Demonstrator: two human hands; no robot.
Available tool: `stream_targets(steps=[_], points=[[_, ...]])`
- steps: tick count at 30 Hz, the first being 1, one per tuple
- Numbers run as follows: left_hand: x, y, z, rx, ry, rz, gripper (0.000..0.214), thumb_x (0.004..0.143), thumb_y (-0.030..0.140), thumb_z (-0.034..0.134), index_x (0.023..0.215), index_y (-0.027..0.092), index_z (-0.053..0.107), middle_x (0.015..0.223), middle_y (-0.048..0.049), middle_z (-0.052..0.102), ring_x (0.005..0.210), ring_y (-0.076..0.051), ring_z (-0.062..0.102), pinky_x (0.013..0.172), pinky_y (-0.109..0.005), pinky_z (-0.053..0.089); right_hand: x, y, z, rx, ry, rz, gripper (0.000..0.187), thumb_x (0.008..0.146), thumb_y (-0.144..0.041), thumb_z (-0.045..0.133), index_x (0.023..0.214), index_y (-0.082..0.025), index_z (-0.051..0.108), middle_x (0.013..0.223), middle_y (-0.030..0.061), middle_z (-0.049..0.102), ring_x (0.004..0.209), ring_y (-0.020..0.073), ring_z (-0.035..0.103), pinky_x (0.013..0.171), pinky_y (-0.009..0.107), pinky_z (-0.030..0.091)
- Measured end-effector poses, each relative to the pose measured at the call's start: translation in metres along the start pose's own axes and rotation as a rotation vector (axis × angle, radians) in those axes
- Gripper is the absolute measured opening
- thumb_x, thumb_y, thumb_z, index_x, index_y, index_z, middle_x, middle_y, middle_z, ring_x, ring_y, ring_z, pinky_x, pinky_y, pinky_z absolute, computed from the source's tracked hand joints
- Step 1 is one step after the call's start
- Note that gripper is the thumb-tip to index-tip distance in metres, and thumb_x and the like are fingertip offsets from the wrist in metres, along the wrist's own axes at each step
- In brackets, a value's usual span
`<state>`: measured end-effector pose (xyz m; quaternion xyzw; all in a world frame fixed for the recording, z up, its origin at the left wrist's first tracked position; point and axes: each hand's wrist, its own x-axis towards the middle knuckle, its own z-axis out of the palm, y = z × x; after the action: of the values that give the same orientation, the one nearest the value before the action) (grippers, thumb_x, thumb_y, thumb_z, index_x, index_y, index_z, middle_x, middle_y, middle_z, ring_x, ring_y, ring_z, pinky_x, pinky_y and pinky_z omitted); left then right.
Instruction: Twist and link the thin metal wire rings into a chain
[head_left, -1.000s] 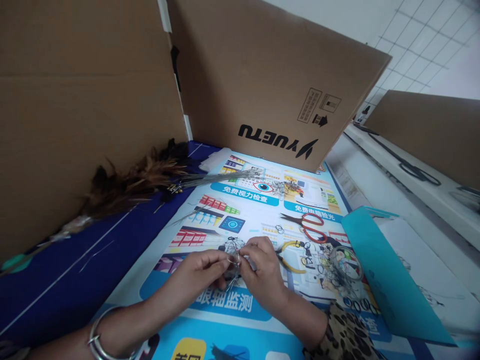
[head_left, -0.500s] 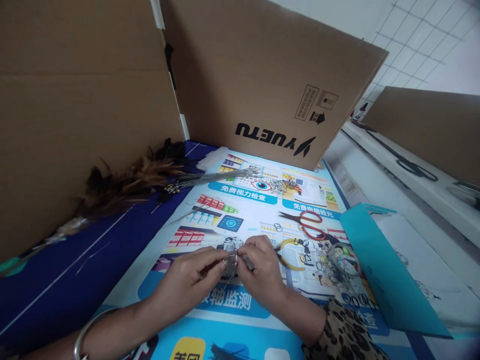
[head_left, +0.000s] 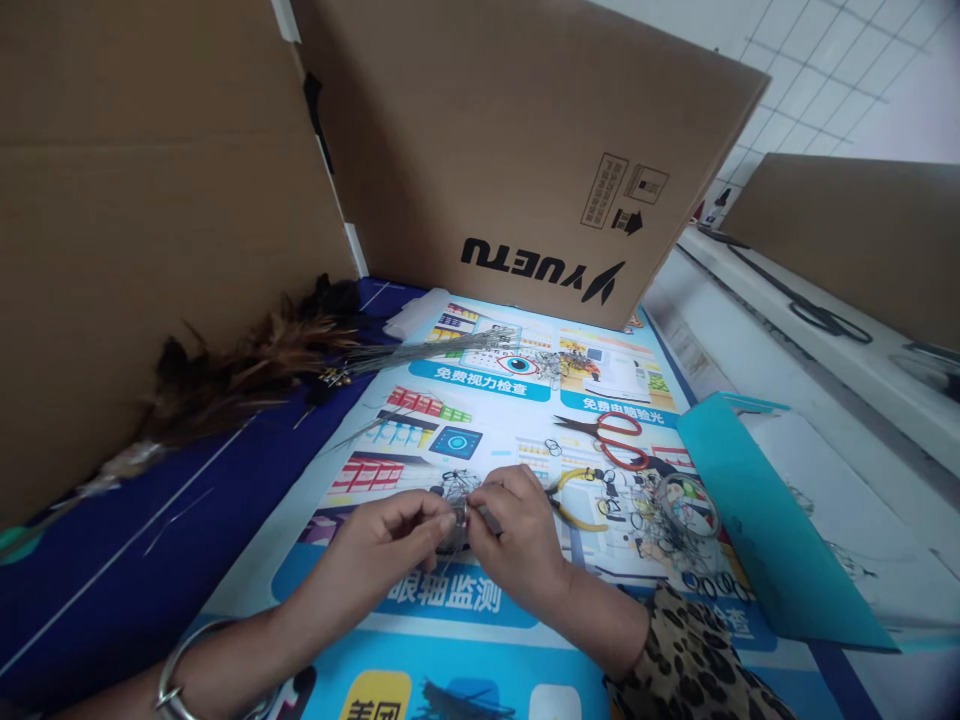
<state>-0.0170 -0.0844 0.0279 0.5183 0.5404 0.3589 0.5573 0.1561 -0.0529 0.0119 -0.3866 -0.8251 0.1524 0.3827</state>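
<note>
My left hand (head_left: 397, 530), with a metal bangle at the wrist, pinches thumb and forefinger together on a small thin wire piece (head_left: 460, 512). From the other side my right hand (head_left: 519, 525), in a leopard-print sleeve, closes its fingertips on the same piece. Its exact shape is mostly hidden by the fingers. Just behind my fingertips lies a small tangle of wire bits (head_left: 459, 483). Pliers with yellow handles (head_left: 581, 500) rest beside my right hand. Farther back are scissors with red-orange handles (head_left: 622, 441).
To the right lie a heap of wire pieces and rings (head_left: 667, 530) and a teal folder (head_left: 772, 530). Straight wires (head_left: 442, 347) lie at the back, near brown feathers (head_left: 240, 365). Cardboard panels (head_left: 525, 140) wall off the back and left. Dark strands (head_left: 461, 700) lie at the front edge.
My left fingers have curled closer around the wire piece, covering the loop that showed between my hands. My right hand keeps its pinch. The view has shifted slightly.
</note>
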Motion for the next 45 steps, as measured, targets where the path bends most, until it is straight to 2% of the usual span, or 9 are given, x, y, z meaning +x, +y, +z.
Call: stream_targets(steps=[8,22,32,36,45], points=[[0.000,-0.001,0.001,-0.142,0.013,-0.091,0.027,0.079,0.041,0.059,0.066,0.017,0.057,0.051,0.0034,0.049,0.049,-0.011,0.042,0.049,-0.022,0.031,0.000,0.001,0.000,-0.003,0.008,0.004,0.010,0.082,-0.016,0.054,0.086,-0.020,0.062,0.087,0.0062,0.058,0.087,0.0208,0.052,0.078,0.038,0.044],[0.001,0.003,-0.002,-0.265,0.010,-0.097,0.028,0.081,0.040,0.058,0.066,0.016,0.055,0.062,0.0011,0.053,0.050,-0.010,0.042,0.049,-0.022,0.032,0.000,0.000,0.000,0.007,-0.018,0.038,0.008,0.081,-0.017,0.055,0.084,-0.021,0.062,0.086,0.0055,0.058,0.086,0.0210,0.053,0.078,0.038,0.045],[0.004,0.006,-0.007,-0.243,0.006,0.039,0.027,0.086,0.037,0.052,0.067,0.017,0.053,0.062,0.0025,0.048,0.061,-0.012,0.043,0.057,-0.023,0.033,0.001,-0.005,0.000,0.008,-0.028,0.047,0.008,0.082,-0.017,0.055,0.079,-0.019,0.062,0.083,0.0063,0.057,0.083,0.0209,0.053,0.074,0.036,0.044],[0.006,0.007,-0.010,-0.237,0.002,0.051,0.027,0.086,0.036,0.051,0.068,0.017,0.053,0.066,0.0015,0.050,0.064,-0.013,0.045,0.060,-0.024,0.035,0.000,-0.005,0.001,0.004,-0.025,0.036,0.008,0.082,-0.016,0.055,0.080,-0.018,0.062,0.083,0.0067,0.057,0.083,0.0211,0.052,0.074,0.036,0.044],[0.011,-0.002,-0.013,-0.212,0.027,0.121,0.026,0.086,0.037,0.051,0.069,0.016,0.052,0.066,0.0015,0.052,0.061,-0.012,0.045,0.058,-0.024,0.034,-0.002,-0.005,0.003,-0.006,0.004,0.001,0.007,0.081,-0.013,0.056,0.078,-0.017,0.062,0.080,0.0072,0.055,0.080,0.0209,0.052,0.071,0.036,0.043]])
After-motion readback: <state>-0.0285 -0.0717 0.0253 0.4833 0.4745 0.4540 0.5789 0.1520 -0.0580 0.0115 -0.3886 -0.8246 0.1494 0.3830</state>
